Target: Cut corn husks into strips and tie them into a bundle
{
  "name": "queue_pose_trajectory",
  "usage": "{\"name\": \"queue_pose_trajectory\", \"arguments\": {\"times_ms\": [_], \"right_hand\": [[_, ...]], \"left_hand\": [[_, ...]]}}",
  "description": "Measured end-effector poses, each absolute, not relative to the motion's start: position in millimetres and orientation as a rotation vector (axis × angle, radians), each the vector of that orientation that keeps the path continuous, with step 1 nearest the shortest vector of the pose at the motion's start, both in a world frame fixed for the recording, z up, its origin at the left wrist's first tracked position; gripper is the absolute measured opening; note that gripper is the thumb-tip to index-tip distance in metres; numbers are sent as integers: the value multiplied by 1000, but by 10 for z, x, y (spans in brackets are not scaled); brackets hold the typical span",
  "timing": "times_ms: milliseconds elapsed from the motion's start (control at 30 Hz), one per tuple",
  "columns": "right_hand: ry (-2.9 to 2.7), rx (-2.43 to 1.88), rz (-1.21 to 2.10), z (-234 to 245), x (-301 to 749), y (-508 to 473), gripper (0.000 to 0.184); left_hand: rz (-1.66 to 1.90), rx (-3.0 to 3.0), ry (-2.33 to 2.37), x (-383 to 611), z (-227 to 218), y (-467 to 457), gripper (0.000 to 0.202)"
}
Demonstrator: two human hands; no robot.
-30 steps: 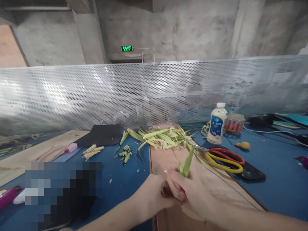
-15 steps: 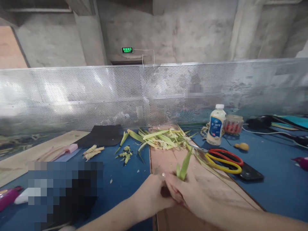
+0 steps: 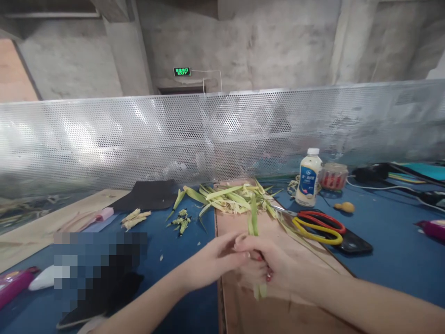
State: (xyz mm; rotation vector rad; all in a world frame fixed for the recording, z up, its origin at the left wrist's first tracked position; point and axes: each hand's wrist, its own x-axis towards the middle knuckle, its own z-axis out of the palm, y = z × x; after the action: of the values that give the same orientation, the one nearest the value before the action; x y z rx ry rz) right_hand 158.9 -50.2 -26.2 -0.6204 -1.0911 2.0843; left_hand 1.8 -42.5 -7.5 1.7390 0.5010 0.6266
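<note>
The two hands were together over the wooden board (image 3: 236, 227), the left hand (image 3: 219, 257) pressed against the right hand (image 3: 266, 260), with its thumb lying across the right one's fingers. The right hand was closed around a green leaf strip (image 3: 254, 222), which stuck up above the knuckles and showed again as a paler end below them; how far the left fingers gripped it could not be told, since the right hand hid them. Beyond, at the far end of the board, lay a loose pile of leaf strips (image 3: 231, 198), green and cream, some spilling left onto the blue tabletop (image 3: 184, 283). Left of the board sat a small cluster of knobby green pieces (image 3: 182, 221), and farther left a bundle of pale dried husks (image 3: 135, 219), near a black sheet (image 3: 148, 195). On the right, scissors (image 3: 318, 227) with one red and one yellow handle rested partly over a black smartphone (image 3: 356, 243), their blades pointing toward the pile. Behind them stood an upright white-capped bottle (image 3: 308, 181) with a blue label, just beside a clear jar (image 3: 333, 177) with red markings; a small tan gourd-shaped object (image 3: 346, 207) lay near these. A perforated metal screen (image 3: 167, 134) ran along the back.
</note>
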Motion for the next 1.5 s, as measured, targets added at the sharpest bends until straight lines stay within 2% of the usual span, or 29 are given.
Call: {"name": "queue_pose_trajectory", "arguments": {"times_ms": [133,200,367,533,867,1033,1267,1500], "right_hand": [[-1147,-384,2381,-238,1663,-484,32],[-1170,-315,2458,-247,1655,-514,31],[-1236,-199,2576,-318,1599,-537,38],[-1227,76,2616,-422,1571,-455,37],[-1192,355,2726,-450,1526,-442,36],[-1219,234,2713,-460,1525,-442,33],[-1266,194,2706,-401,1503,-495,35],[-1346,-155,2508,-444,1440,-533,28]], "left_hand": [[628,1451,398,63,-98,-418,60],[591,1355,329,82,-80,-448,64],[569,1324,370,103,-62,-489,43],[644,1326,418,133,-127,-470,36],[665,1360,366,119,-128,-460,23],[644,1243,334,109,-168,-447,14],[705,1149,391,122,-196,-460,16],[933,1031,449,125,-135,-452,17]]}}
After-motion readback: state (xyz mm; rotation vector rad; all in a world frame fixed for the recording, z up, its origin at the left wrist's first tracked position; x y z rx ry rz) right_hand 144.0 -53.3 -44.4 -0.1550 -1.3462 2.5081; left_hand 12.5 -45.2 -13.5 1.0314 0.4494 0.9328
